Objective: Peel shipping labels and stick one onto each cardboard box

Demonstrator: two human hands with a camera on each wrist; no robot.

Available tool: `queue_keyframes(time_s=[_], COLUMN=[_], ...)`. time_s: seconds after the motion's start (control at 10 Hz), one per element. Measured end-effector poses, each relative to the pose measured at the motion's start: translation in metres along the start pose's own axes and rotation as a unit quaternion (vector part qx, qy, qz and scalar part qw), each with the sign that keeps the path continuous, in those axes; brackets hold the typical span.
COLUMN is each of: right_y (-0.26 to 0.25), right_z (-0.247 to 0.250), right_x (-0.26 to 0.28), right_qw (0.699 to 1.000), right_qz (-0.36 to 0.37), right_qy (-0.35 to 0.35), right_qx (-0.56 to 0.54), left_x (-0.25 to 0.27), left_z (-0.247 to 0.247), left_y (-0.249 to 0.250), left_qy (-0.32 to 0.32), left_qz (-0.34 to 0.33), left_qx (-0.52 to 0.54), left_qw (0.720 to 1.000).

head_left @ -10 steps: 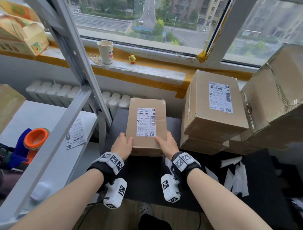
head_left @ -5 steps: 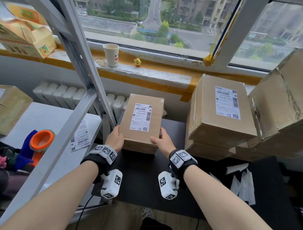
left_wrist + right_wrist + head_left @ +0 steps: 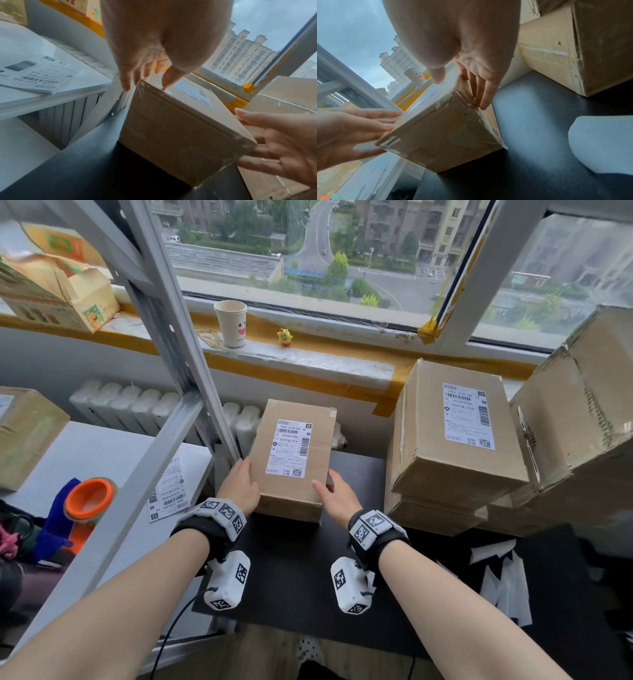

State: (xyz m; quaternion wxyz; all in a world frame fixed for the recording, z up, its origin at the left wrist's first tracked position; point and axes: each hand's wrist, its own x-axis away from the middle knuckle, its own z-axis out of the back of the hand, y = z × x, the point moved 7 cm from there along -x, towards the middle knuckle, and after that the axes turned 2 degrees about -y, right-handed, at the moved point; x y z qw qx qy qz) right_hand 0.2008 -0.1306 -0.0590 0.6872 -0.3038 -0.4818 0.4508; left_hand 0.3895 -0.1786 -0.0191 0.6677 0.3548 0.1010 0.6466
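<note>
While our left hand [image 3: 241, 489] and right hand [image 3: 337, 498] flank the labelled box [image 3: 291, 474] with straight, unclasped fingers, we square it on the desk [image 3: 294, 570].

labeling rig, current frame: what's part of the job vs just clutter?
Job:
- small labelled box, left hand and right hand flat against its sides
- labelled box on the stack
- loose shipping label on the white shelf
- peeled backing strips

Clutter:
- smiley paper cup
- yellow chick figurine
- orange tape roll
</note>
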Motion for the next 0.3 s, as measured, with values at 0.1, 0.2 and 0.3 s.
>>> queue_keyframes(time_s=[0.1, 0.2, 0.3], right_y=[0.000, 0.001, -0.004], right_z=[0.007, 0.011, 0.015], right_x=[0.012, 0.028, 0.051], right_qw=[0.998, 0.995, 0.995], right_qz=[-0.012, -0.012, 0.011], right_qy=[0.009, 0.014, 0.034], right_qx=[0.058, 0.096, 0.098], left_x=[0.009, 0.027, 0.044], left_z=[-0.004, -0.016, -0.025], left_y=[0.007, 0.015, 0.019], left_qy=[0.007, 0.004, 0.000], left_qz=[-0.052, -0.106, -0.121], left_qx=[-0.062, -0.141, -0.195], left_qw=[0.997, 0.984, 0.973])
